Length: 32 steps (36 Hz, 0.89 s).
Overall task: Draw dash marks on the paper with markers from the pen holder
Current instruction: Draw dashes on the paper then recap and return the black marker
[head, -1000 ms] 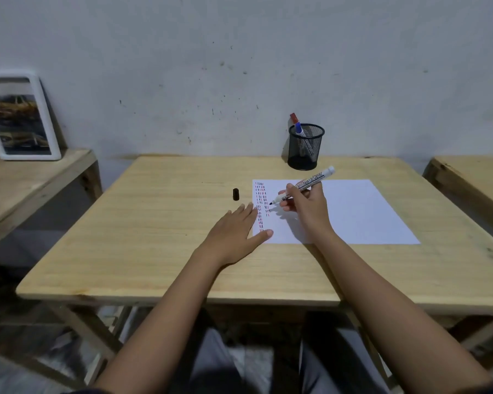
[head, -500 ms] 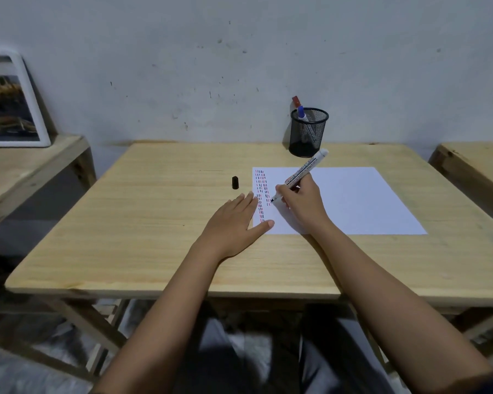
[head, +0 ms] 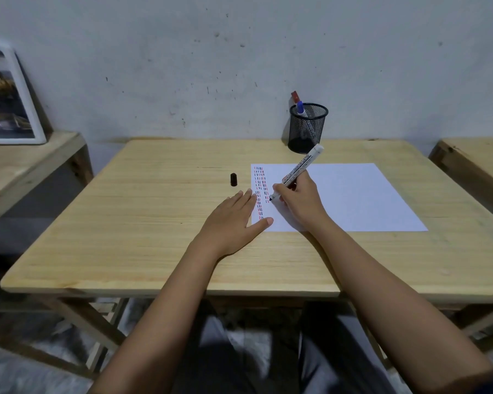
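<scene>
On the white paper [head: 339, 194], columns of red and dark dashes fill its left edge, where the right hand [head: 298, 199] pinches a white marker [head: 299, 170] and the left hand [head: 234, 218] lies flat, fingers together.

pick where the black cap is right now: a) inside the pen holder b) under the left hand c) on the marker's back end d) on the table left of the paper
d: the cap stands alone on the table, just left of the paper, clear of the left hand.
</scene>
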### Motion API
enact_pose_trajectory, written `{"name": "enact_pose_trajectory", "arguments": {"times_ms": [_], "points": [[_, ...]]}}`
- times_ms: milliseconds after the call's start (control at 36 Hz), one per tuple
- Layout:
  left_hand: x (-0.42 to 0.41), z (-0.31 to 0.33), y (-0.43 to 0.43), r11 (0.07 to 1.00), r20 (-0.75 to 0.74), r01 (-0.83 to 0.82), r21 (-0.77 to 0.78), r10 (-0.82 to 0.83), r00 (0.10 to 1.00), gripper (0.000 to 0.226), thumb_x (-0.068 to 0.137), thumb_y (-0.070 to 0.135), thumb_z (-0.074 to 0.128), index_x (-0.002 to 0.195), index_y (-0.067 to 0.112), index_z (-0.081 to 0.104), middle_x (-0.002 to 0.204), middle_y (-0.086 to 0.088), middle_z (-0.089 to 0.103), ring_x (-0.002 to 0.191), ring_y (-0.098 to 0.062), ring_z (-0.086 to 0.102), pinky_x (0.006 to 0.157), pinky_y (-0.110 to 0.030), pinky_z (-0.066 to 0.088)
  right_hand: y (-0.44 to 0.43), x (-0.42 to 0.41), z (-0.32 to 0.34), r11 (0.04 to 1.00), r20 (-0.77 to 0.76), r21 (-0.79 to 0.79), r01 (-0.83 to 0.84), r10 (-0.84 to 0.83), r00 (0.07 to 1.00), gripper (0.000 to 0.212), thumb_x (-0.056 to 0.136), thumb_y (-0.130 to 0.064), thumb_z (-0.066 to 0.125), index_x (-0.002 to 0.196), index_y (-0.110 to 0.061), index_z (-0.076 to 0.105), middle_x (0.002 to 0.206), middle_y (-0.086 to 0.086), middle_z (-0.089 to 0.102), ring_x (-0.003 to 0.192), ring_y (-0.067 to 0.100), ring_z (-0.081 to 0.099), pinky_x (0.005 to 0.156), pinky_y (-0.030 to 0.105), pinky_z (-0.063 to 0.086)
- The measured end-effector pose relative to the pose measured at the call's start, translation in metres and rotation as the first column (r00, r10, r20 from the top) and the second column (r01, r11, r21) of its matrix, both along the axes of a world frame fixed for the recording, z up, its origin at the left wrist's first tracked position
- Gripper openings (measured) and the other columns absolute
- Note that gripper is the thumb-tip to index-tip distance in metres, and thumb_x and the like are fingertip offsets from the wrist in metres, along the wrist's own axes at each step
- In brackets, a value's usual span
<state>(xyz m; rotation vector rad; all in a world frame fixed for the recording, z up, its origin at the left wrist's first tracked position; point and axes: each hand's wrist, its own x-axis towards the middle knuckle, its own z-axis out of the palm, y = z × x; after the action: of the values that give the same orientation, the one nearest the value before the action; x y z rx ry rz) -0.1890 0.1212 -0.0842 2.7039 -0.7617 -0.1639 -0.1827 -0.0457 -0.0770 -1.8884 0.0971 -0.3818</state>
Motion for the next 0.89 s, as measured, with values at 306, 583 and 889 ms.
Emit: {"name": "enact_pose_trajectory", "arguments": {"times_ms": [306, 583, 889], "points": [[0.0, 0.0, 0.0, 1.0, 0.001, 0.0, -0.023, 0.0, 1.0, 0.074, 0.092, 0.059, 0.031, 0.151, 0.02, 0.009, 0.161, 0.005, 0.003, 0.148, -0.009, 0.0, 0.121, -0.03, 0.003, 0.001, -0.004, 0.004, 0.997, -0.025, 0.066, 0.028, -0.027, 0.999, 0.02, 0.086, -0.008, 0.056, 0.078, -0.014, 0.039, 0.075, 0.005, 0.047, 0.065, 0.015, 0.045, 0.052, 0.014, 0.04], [0.016, 0.008, 0.0, 0.671, -0.2, -0.289, -0.683, 0.209, 0.957, 0.06, 0.082, 0.045, 0.062, 0.134, 0.021, 0.042, 0.124, 0.016, 0.037, 0.132, -0.015, 0.037, 0.109, -0.038, 0.037, -0.006, -0.008, 0.013, 0.829, -0.003, 0.552, 0.095, -0.112, 0.994, 0.011, 0.092, -0.015, 0.055, 0.086, -0.011, 0.047, 0.07, 0.004, 0.056, 0.058, 0.009, 0.053, 0.054, 0.014, 0.048], [0.065, 0.014, -0.012, 0.82, -0.004, -0.317, -0.477, 0.359, 0.933, 0.021, 0.088, 0.004, 0.052, 0.106, 0.003, 0.065, 0.108, -0.016, 0.058, 0.104, -0.029, 0.055, 0.079, -0.022, 0.033, -0.011, -0.009, 0.016, 0.73, 0.005, 0.679, 0.077, -0.109, 0.994, 0.011, 0.095, -0.015, 0.05, 0.09, -0.006, 0.048, 0.068, 0.007, 0.054, 0.047, 0.003, 0.053, 0.051, 0.012, 0.047]]}}
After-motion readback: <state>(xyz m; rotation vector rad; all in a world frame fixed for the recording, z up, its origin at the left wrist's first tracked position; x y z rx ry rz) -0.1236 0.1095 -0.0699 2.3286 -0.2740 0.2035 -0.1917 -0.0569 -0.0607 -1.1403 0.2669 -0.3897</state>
